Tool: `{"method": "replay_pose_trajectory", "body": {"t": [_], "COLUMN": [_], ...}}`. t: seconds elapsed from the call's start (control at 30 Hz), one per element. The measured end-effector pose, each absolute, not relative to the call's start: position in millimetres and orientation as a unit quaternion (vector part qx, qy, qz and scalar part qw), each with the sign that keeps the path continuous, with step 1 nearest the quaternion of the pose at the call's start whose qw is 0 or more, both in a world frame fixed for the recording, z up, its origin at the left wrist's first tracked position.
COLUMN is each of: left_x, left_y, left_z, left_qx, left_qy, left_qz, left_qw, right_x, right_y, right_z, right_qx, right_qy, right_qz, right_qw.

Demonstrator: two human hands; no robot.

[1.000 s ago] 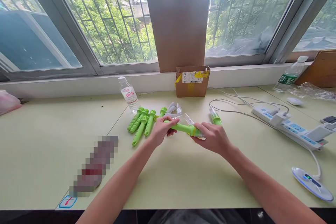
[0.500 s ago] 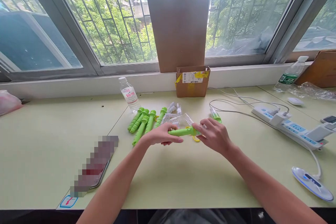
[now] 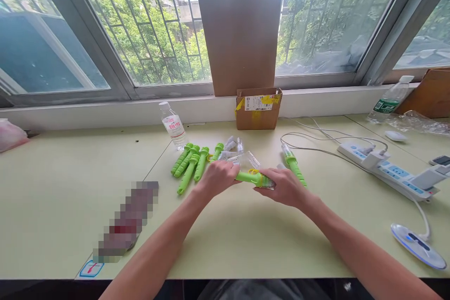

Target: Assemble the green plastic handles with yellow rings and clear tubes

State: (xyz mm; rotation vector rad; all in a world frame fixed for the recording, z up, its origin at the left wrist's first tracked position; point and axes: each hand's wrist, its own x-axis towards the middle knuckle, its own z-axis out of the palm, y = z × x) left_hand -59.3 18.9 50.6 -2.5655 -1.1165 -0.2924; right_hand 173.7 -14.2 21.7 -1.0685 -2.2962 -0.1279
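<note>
Between my two hands a green plastic tube (image 3: 249, 177) lies nearly level above the table. My left hand (image 3: 221, 176) is closed around its left end. My right hand (image 3: 283, 186) is closed on a clear ribbed cap (image 3: 268, 182) that sits over the tube's right end; its fingertips are partly hidden. Just behind the tube, a yellow ring (image 3: 253, 171) shows. Loose clear caps (image 3: 240, 145) lie beyond my hands. Several green tubes (image 3: 188, 174) rest to the left of my left hand. Another green tube with a clear cap (image 3: 294, 168) lies beyond my right hand.
A water bottle (image 3: 174, 126) and a small cardboard box (image 3: 258, 119) stand at the back. A blurred phone (image 3: 128, 220) lies at left. To the right are a power strip (image 3: 390, 168), white cables (image 3: 316, 149) and an oval device with a display (image 3: 418, 246).
My right hand has shifted slightly and turned, exposing more of the clear cap and the capped tube behind it. My left hand has turned, its fingers now closed further over the tube.
</note>
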Motion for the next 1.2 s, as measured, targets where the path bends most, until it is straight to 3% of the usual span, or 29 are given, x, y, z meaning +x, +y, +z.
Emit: {"method": "replay_pose_trajectory", "body": {"t": [0.1,0.33,0.43,0.53,0.73,0.8,0.93,1.07,1.2], "left_x": [-58.2,-50.9,-47.9,-46.6,-46.6,-46.7,-47.2,-45.9,-43.4], "left_y": [16.0,4.2,6.4,11.5,15.3,14.3,9.1,2.2,1.1], "left_z": [53.9,47.9,42.1,38.6,38.4,40.0,46.7,49.0,42.7], "left_qx": [-0.895,-0.887,-0.878,-0.874,-0.883,-0.881,-0.871,-0.877,-0.872], "left_qy": [-0.393,-0.458,-0.476,-0.479,-0.443,-0.442,-0.461,-0.469,-0.480], "left_qz": [-0.096,-0.053,-0.050,-0.054,-0.050,-0.054,-0.081,-0.097,-0.079], "left_qw": [0.189,0.017,0.021,0.062,0.149,0.161,0.147,0.026,-0.042], "right_x": [173.1,173.6,171.3,169.2,169.7,170.1,169.0,169.0,168.9], "right_y": [-12.2,-10.7,-13.0,-15.2,-19.7,-19.4,-17.1,-17.4,-19.1], "right_z": [18.8,23.2,22.3,20.0,27.5,28.7,25.6,26.1,25.6], "right_qx": [-0.415,-0.344,-0.338,-0.367,-0.424,-0.420,-0.423,-0.363,-0.325], "right_qy": [-0.861,-0.868,-0.869,-0.872,-0.872,-0.870,-0.854,-0.843,-0.845], "right_qz": [-0.017,-0.247,-0.264,-0.211,0.068,0.096,-0.068,-0.268,-0.325], "right_qw": [0.293,0.260,0.249,0.244,0.234,0.238,0.295,0.294,0.273]}}
